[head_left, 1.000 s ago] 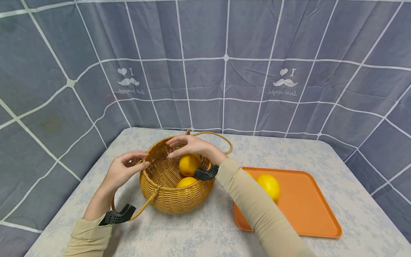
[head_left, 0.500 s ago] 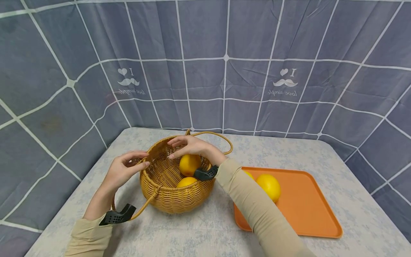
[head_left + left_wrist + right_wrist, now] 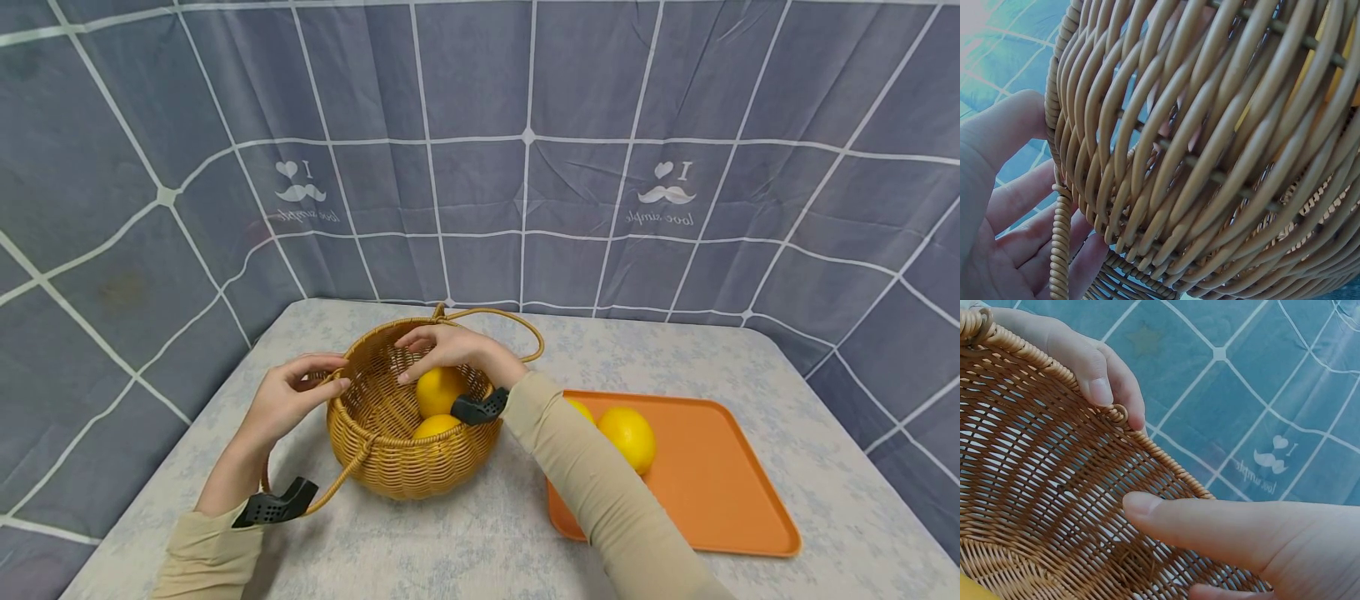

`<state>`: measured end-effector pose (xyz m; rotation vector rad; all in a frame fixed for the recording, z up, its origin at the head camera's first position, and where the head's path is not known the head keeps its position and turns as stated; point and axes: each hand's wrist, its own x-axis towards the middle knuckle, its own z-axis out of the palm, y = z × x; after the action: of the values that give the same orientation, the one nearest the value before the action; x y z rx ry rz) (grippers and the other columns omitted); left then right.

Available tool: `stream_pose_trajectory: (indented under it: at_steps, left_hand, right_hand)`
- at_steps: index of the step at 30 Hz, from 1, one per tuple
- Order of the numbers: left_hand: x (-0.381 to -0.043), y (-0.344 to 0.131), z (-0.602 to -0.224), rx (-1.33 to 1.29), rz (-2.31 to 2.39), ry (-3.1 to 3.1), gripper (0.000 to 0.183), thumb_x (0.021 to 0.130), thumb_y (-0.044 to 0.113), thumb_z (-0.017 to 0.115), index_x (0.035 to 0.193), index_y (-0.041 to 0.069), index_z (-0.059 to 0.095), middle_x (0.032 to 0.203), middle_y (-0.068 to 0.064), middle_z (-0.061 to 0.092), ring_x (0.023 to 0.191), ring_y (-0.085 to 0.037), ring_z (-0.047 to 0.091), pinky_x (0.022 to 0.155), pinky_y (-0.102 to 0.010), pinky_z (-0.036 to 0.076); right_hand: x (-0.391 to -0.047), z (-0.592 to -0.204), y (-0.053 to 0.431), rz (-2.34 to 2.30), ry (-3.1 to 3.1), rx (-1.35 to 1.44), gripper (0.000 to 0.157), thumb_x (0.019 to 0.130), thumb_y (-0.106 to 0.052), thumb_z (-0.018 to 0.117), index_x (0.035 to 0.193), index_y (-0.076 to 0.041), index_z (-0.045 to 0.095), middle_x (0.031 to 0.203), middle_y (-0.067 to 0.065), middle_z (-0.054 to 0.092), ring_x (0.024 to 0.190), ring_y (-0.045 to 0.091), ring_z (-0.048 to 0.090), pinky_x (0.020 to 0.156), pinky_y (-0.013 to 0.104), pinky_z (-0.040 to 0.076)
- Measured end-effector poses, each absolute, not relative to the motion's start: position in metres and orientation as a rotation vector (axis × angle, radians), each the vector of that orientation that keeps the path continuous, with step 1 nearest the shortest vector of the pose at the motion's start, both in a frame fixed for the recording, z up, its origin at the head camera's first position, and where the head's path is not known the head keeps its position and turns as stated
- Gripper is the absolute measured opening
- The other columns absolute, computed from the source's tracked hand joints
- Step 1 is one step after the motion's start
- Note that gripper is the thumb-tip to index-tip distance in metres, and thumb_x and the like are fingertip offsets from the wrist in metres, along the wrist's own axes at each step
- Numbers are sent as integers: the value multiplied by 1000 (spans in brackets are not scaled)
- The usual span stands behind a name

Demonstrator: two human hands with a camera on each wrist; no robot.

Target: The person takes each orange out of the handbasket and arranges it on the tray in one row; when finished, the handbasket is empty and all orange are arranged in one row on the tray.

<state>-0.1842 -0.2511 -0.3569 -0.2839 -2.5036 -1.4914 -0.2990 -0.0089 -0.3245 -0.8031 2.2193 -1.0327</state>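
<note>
A round golden-brown wicker basket (image 3: 420,467) holds two orange-yellow round fruits (image 3: 440,392), one partly hidden behind its rim. Over it, the right hand (image 3: 450,350) spreads thumb and fingers; the left hand (image 3: 288,392) grips its left rim. Right of it, a beige cloth sleeve (image 3: 607,483) partly covers an orange plastic tray (image 3: 712,483).

The left grip (image 3: 997,262) holds a woven basket (image 3: 1197,137) at its rim.

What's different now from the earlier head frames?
The right hand has shifted slightly down and rightward over the wicker basket; the yellow fruit beneath it sits a touch lower. Unchanged: the left hand gripping the basket, the orange tray and the tray fruit.
</note>
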Motion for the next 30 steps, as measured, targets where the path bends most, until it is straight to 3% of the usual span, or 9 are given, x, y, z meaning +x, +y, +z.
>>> stream_pose_trajectory:
  at_steps: [14, 21, 30]
  left_hand:
    - [-184, -251, -357, -289, -1488, -2498, 34, 87, 23, 69, 114, 3, 65, 117, -4, 60, 101, -3, 56, 81, -14, 45]
    - [-184, -251, -358, -288, -1495, -2493, 33, 88, 23, 69, 114, 2, 65, 116, 0, 60, 101, -3, 56, 81, -14, 45]
    - [-185, -251, -358, -282, -1474, -2504, 34, 88, 24, 69, 115, 3, 65, 118, -4, 60, 102, -4, 55, 82, -14, 45]
  right_hand:
    - [-299, -325, -9, -1018, 2223, -771, 65, 77, -30, 78, 135, -18, 51, 141, 9, 43, 128, 23, 40, 101, 38, 37]
    - [-300, -327, -10, -941, 2190, -798, 73, 79, -26, 76, 142, -14, 41, 147, 17, 32, 135, 28, 30, 105, 41, 32]
    - [-301, -328, -9, -890, 2186, -827, 72, 79, -26, 77, 140, -12, 42, 146, 17, 33, 134, 29, 31, 105, 41, 33]
